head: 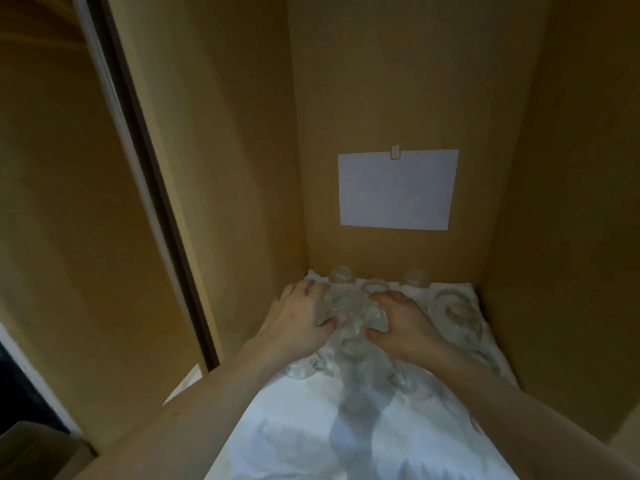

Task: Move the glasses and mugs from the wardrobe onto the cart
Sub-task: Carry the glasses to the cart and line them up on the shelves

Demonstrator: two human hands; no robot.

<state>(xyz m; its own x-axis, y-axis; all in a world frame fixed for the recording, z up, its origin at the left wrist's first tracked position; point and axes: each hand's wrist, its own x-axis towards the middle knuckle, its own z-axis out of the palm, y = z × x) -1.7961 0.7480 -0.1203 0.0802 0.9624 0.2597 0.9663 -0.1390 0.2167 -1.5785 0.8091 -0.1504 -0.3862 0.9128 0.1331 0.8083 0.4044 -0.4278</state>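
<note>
Below the white paper sheet (396, 189), on white cloth (311, 427): clear glasses (457, 311), clustered. Left hand (298, 318) and right hand (403, 323) each grip one.

Motion blur is smearing the clear glasses (349, 317) on the wardrobe shelf's white cloth (311, 427), so their number and outlines are not showing clearly. The left hand (298, 320) and right hand (405, 323) are covering the middle glasses, and whether the fingers are curling round any glass is not readable. Both forearms are running off the bottom edge. The sheet of paper (396, 188) on the back panel is carrying marks too faint to read. The sliding door (69, 202) is being cut off by the left edge.
</note>
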